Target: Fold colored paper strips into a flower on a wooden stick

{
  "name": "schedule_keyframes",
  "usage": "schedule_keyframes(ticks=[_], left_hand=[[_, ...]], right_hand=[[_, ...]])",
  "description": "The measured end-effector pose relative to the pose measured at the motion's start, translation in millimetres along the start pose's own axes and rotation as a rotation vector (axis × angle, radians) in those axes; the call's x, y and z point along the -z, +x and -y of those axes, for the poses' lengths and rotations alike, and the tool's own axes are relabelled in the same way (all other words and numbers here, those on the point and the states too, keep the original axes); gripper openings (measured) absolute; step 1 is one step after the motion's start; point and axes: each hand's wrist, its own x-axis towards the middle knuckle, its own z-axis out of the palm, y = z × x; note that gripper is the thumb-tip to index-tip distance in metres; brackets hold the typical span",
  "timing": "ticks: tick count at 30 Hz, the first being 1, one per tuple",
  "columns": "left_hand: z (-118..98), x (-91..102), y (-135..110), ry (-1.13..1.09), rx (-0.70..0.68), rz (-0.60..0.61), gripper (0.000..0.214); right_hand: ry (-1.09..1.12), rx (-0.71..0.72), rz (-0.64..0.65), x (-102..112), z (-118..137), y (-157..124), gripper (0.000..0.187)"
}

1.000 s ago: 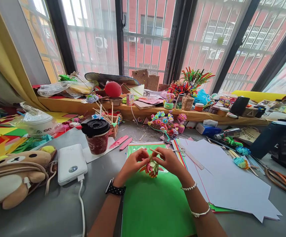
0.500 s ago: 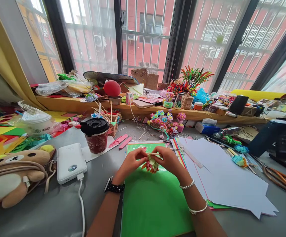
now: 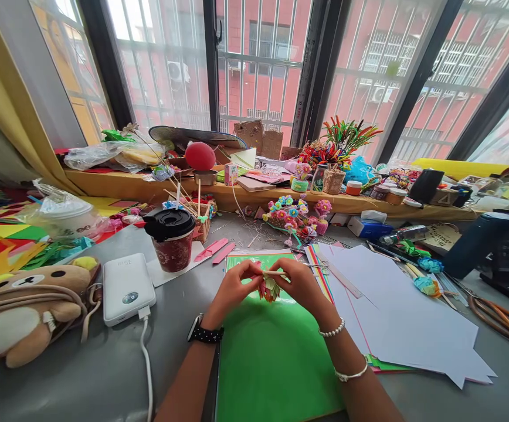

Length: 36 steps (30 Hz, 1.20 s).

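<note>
Both hands meet over a green paper sheet [image 3: 272, 363] on the grey table. My left hand [image 3: 234, 287] pinches the left side of a small folded paper flower [image 3: 270, 289] in pink, green and orange. My right hand [image 3: 301, 282] grips the flower's right side together with a thin wooden stick [image 3: 274, 273] that lies across its top. A black watch sits on the left wrist; two bead bracelets circle the right wrist.
A white power bank [image 3: 126, 287] with its cable, a lidded red coffee cup [image 3: 170, 240] and a plush bear [image 3: 21, 310] lie to the left. White paper sheets [image 3: 404, 322] spread to the right. Paper flowers [image 3: 296, 217] and craft clutter line the windowsill.
Both hands lifted the paper flower slightly up and away from me. The stick now lies flatter across its top.
</note>
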Motion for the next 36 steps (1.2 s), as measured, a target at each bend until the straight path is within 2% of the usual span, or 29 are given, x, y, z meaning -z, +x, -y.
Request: schedule_keyframes(ticks=[5,14,23,26,32,36], left_hand=[[0,-3.0,-1,0.055,-0.034,-0.088,0.01],[-6,-1.1,-2,0.059,-0.056,0.02,0.011],[-3,-0.3,-2,0.058,-0.065,0.015,0.013],[-2,-0.9,-1,0.072,-0.079,-0.008,0.01],[0,-2.8,-3,0.116,-0.11,-0.126,0.005],[-1,-3.8,-3,0.089,-0.111,-0.146,0.005]], right_hand=[[-0.003,0.006,0.0,-1,2,0,0.003],[0.035,-0.01,-0.035,-4,-6,0,0.007],[0.044,-0.009,-0.046,-4,-7,0,0.007],[0.046,0.001,-0.047,-4,-4,0,0.007],[0.059,0.017,-0.054,-3,4,0,0.008],[0.065,0.027,-0.056,-3,5,-1,0.007]])
